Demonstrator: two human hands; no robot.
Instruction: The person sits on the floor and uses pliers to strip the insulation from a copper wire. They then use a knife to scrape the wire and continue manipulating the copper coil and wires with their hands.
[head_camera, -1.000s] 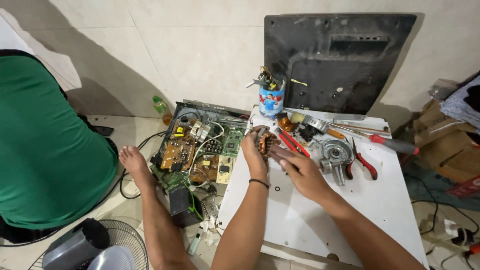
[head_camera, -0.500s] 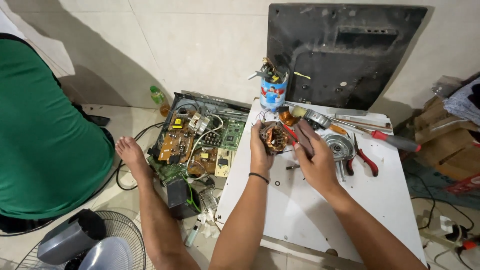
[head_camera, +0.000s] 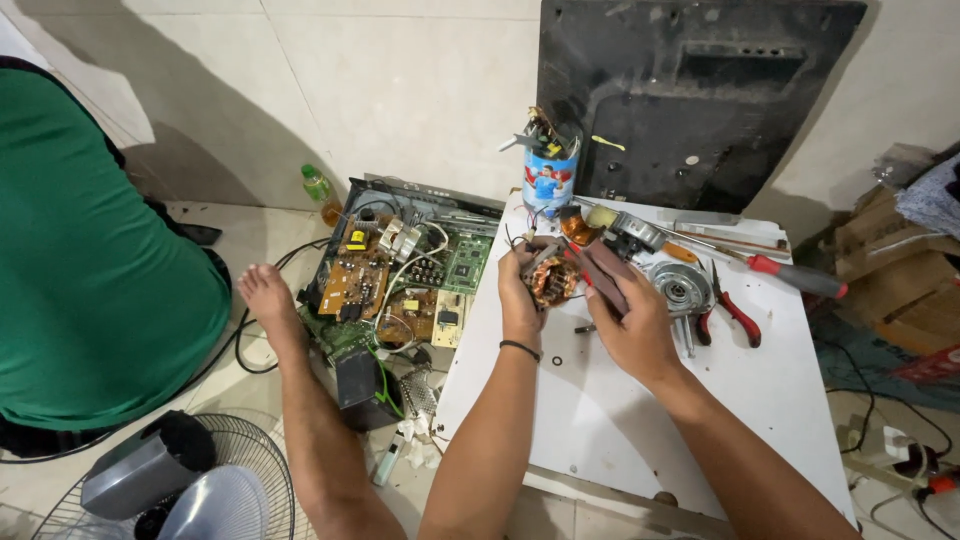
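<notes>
Copper-wound motor stator: held above the near-left part of the white tabletop, raised off its surface. Left hand: fingers closed round the stator's left side, gripping it. Right hand: curled against the stator's right side with a dark, red-tipped tool alongside; whether it grips the tool or only steadies the part cannot be told.

Step in hand, as judged: working on the stator's windings or frame while it is held up for inspection. Any next move would call for a firm left-hand hold and a fine, controlled touch from the right, since the thin winding wire looks easily damaged.

Nearby: round metal motor housing, red-handled pliers, red-handled screwdriver, can of small tools. On the floor, left: opened circuit boards.
</notes>
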